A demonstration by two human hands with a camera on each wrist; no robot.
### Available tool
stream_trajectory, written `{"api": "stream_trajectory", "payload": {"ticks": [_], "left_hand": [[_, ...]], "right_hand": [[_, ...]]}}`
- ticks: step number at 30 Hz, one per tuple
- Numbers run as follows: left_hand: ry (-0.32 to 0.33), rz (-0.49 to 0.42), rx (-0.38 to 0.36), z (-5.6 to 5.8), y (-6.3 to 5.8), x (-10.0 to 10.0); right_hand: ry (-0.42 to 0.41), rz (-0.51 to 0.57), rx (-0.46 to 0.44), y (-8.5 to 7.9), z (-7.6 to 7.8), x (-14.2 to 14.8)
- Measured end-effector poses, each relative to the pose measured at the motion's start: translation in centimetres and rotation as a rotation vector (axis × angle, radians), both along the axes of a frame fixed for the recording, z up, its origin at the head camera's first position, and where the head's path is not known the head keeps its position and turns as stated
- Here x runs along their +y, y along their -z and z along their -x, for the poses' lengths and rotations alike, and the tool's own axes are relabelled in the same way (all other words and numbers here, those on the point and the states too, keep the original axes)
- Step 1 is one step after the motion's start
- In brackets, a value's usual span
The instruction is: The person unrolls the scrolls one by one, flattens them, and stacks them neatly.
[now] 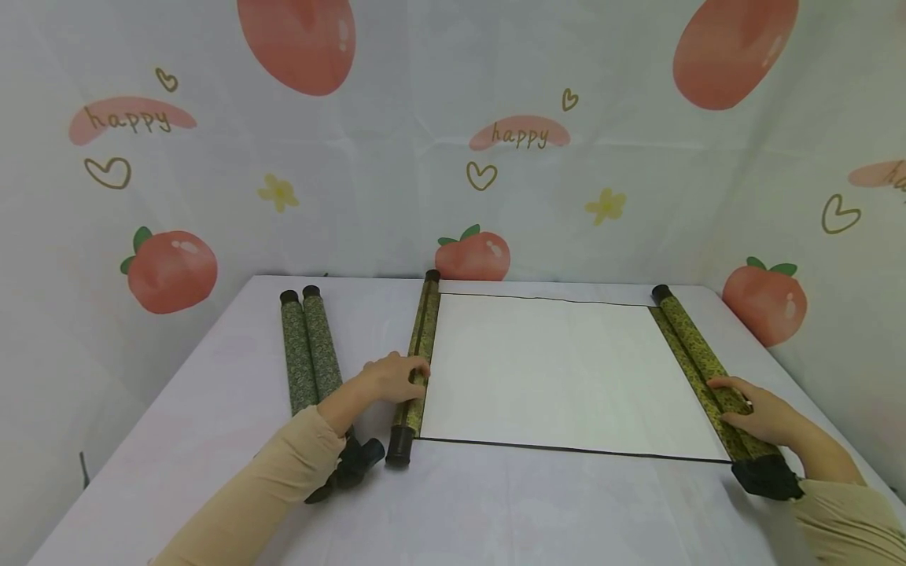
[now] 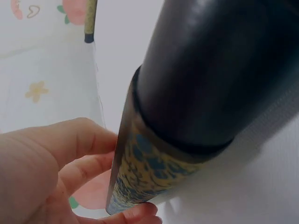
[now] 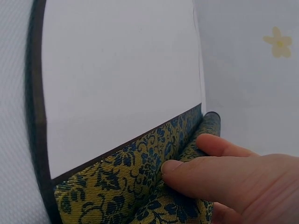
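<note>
A blank scroll (image 1: 552, 369) lies spread on the tabletop (image 1: 538, 511), right of the frame's middle. The left hand (image 1: 391, 377) has its fingers half closed around the left roll (image 1: 427, 330) — the right hand (image 1: 767, 417) grips the right roll (image 1: 690, 334) likewise. Two green scrolls (image 1: 300, 362) lie rolled up, left of middle.

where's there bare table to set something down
Bare table lies on the near side of the white sheet, and left of the two green rolls. It is crowded where the left sleeve crosses those rolls, beside the left yellow-patterned roll.
</note>
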State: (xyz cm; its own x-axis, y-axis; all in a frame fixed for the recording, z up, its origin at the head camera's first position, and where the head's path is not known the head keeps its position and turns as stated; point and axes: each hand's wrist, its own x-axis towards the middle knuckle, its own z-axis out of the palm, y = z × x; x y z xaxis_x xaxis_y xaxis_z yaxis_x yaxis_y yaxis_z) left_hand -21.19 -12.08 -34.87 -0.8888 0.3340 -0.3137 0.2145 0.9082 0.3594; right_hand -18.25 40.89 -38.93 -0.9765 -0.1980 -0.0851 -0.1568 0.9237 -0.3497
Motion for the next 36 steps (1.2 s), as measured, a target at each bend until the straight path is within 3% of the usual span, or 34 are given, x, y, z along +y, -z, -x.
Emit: {"api": "stream_trajectory", "payload": {"ticks": [8, 27, 36], "left_hand": [[-0.01, -0.021, 0.027, 0.2, 0.2, -0.8], [0.041, -0.08, -0.013, 0.3, 0.3, -2.0], [0.035, -0.109, -0.037, 0.4, 0.5, -2.4]], "right_hand": [[0.0, 0.009, 0.0, 0.1, -0.1, -0.1], [0.006, 0.012, -0.013, -0.1, -0.1, -0.2], [0.007, 0.018, -0.019, -0.2, -0.1, 0.0]]}}
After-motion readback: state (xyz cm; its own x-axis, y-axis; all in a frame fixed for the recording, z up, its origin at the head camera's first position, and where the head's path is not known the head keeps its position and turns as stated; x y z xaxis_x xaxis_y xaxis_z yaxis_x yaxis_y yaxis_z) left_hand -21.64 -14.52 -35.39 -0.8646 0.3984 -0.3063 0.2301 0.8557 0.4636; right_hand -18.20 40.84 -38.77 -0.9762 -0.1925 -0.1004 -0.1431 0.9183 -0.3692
